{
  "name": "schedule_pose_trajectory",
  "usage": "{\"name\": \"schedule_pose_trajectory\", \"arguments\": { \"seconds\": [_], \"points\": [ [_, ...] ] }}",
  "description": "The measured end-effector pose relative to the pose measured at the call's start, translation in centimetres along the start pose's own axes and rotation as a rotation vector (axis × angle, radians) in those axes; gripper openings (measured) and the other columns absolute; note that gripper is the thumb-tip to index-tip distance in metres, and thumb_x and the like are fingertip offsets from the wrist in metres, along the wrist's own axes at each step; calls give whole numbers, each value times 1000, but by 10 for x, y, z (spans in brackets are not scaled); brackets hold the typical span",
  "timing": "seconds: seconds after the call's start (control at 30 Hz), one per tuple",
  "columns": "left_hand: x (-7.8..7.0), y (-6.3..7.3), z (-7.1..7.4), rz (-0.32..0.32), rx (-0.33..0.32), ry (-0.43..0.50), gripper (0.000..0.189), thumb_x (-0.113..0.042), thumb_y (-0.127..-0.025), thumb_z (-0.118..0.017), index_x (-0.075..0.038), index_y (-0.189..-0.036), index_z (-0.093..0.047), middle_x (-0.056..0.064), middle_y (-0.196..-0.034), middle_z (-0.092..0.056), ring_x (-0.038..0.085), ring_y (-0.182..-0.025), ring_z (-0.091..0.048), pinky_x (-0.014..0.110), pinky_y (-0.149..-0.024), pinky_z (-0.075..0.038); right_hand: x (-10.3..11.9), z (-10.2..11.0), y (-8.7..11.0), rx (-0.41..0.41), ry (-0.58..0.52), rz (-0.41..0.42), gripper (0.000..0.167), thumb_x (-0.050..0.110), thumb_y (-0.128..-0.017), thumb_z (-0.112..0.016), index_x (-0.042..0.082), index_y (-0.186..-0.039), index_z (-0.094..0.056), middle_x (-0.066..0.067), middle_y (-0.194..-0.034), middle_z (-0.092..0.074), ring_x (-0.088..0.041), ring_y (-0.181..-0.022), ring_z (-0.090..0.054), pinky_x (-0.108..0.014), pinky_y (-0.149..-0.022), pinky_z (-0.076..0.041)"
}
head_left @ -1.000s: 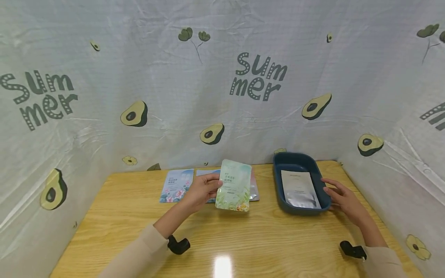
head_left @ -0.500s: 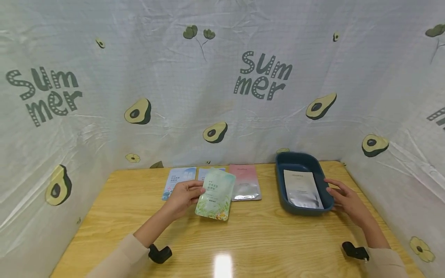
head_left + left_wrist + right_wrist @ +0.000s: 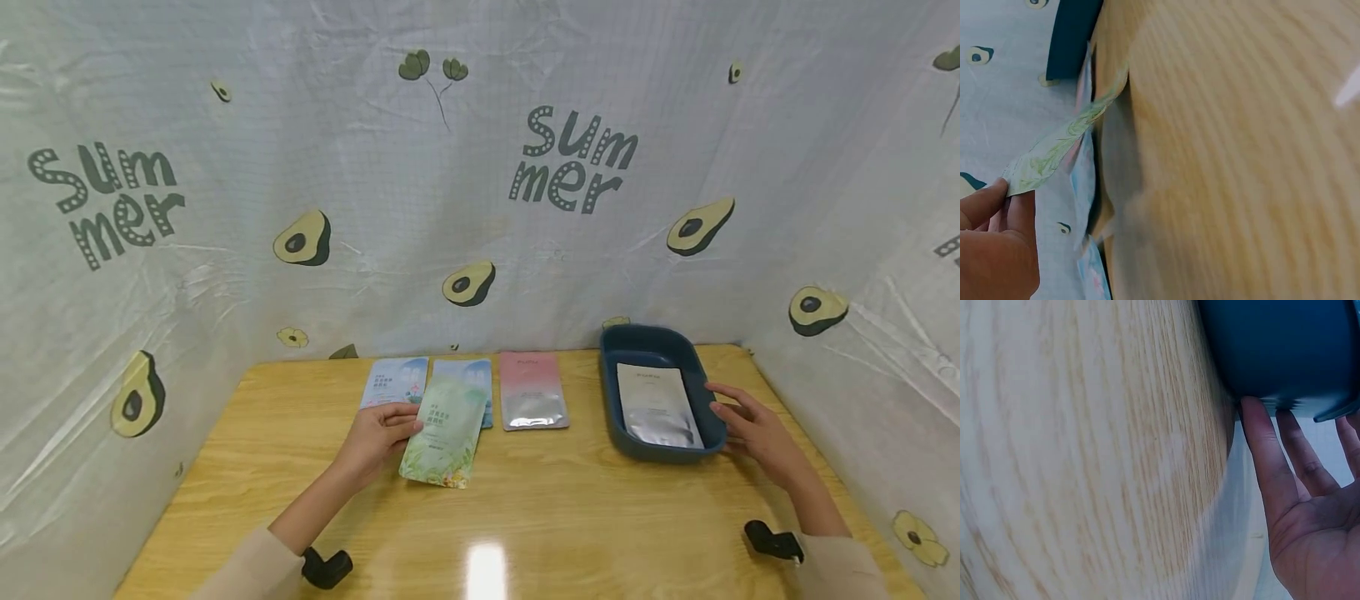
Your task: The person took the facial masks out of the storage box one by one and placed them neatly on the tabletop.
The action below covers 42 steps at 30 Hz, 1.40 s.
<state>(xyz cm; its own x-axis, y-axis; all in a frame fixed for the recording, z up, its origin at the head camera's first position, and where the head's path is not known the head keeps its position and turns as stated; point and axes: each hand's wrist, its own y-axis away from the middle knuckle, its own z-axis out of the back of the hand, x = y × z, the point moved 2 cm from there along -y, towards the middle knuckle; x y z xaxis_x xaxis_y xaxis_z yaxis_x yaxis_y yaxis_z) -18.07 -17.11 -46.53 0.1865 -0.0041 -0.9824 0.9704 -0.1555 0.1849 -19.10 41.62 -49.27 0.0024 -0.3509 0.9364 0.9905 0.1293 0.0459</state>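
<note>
Our green pouch (image 3: pixel 444 432) has shifted left, pinched in our left fingers (image 3: pixel 1021 215).
Beyond them lie two blue pouches (image 3: pixel 396 379); our right fingers (image 3: pixel 1269 450), spread, touch the navy bin (image 3: pixel 660 453).

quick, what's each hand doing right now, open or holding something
Left hand: closed, pinching the green pouch by its edge.
Right hand: open, touching the side of the blue bin.
</note>
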Motion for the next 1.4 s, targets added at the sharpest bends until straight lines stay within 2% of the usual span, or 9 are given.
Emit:
{"name": "schedule_pose_trajectory", "arguments": {
  "seconds": [0.13,0.23,0.37,0.53,0.7,0.97,1.2,1.4],
  "points": [
    [6,6,6,6,-69,-98,39,-2,-97,-67,10,-133,-60,14,-111,-74,13,-97,-72,27,-82,-60,2,1,0,5,1,14,53,29,-110,-48,12,-158,-34,20,-119,-57,-8,-97,-70,-30,-76,-61],
    [10,11,12,8,-112,-174,36,-4,-96,-69,9,-130,-64,19,-114,-73,20,-99,-73,31,-81,-62,2,1,0,10,-3,12,53,29,-110,-49,13,-158,-35,21,-118,-58,-8,-96,-70,-30,-75,-62],
    [14,16,21,3,-149,-239,33,-4,-96,-70,10,-125,-67,21,-112,-73,26,-99,-74,33,-80,-62,1,1,-1,10,0,7,53,29,-110,-49,14,-158,-34,20,-118,-58,-8,-96,-71,-30,-75,-62],
    [15,21,35,24,-188,-292,26,-3,-94,-71,10,-116,-71,19,-106,-75,25,-95,-75,34,-77,-63,2,0,-1,9,12,2,54,32,-109,-49,14,-159,-34,21,-119,-55,-7,-96,-70,-30,-76,-62],
    [16,25,48,29,-185,-350,23,-1,-92,-74,10,-112,-73,21,-102,-76,25,-92,-76,35,-74,-63,1,1,0,5,6,-7,54,31,-109,-49,15,-159,-35,23,-119,-55,-8,-95,-70,-31,-75,-62],
    [19,37,70,3,-171,-554,20,0,-87,-78,9,-105,-73,15,-87,-77,24,-79,-76,32,-66,-63,3,0,-1,8,-2,2,52,28,-109,-49,16,-159,-36,25,-120,-55,-9,-93,-70,-32,-73,-62],
    [20,45,91,89,-159,-599,21,0,-86,-78,11,-102,-72,14,-84,-76,22,-74,-75,33,-63,-63,2,-1,-1,3,1,17,52,27,-109,-49,15,-159,-36,26,-121,-53,-7,-94,-70,-31,-73,-62],
    [19,49,98,146,-169,-660,18,-1,-86,-78,11,-99,-73,12,-83,-74,19,-68,-72,32,-59,-62,-1,-2,0,7,-15,16,52,26,-109,-49,14,-159,-36,24,-119,-57,-9,-93,-71,-31,-73,-62]
  ]
}}
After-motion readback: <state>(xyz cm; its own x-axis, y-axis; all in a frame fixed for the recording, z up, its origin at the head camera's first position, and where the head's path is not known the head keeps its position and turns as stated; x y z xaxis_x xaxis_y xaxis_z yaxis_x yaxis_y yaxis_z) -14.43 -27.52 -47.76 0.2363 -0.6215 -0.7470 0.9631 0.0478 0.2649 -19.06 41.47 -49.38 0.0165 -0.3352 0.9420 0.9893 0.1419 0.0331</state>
